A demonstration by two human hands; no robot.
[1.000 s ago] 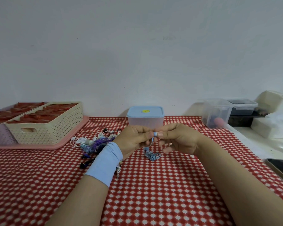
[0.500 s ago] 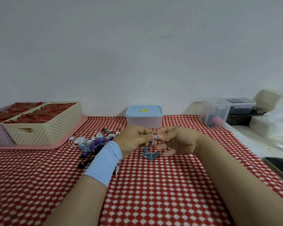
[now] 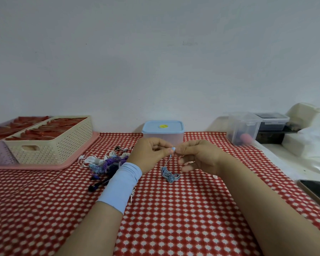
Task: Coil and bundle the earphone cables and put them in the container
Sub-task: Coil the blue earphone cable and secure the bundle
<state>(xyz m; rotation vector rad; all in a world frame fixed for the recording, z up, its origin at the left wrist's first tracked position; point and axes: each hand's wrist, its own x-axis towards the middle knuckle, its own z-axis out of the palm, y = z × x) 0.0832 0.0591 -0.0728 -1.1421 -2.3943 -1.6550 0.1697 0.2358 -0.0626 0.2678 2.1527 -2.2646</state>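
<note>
My left hand (image 3: 149,156) and my right hand (image 3: 199,156) meet above the red checked table, both pinching the light blue earbud end of a blue earphone cable (image 3: 170,174). The rest of that cable hangs down and lies in a loose tangle on the cloth below my fingers. A pile of white, purple and dark earphone cables (image 3: 105,163) lies left of my left wrist, which wears a pale blue band. A lidded container with a blue lid (image 3: 163,133) stands shut just behind my hands.
Cream perforated baskets (image 3: 50,145) with red contents sit on a pink tray (image 3: 81,156) at the far left. Clear plastic boxes (image 3: 243,128) and white boxes stand at the right. A phone (image 3: 316,191) lies at the right table edge.
My hands have stayed together on the earbud, and the right fingers have spread slightly. The view shifted a little.
</note>
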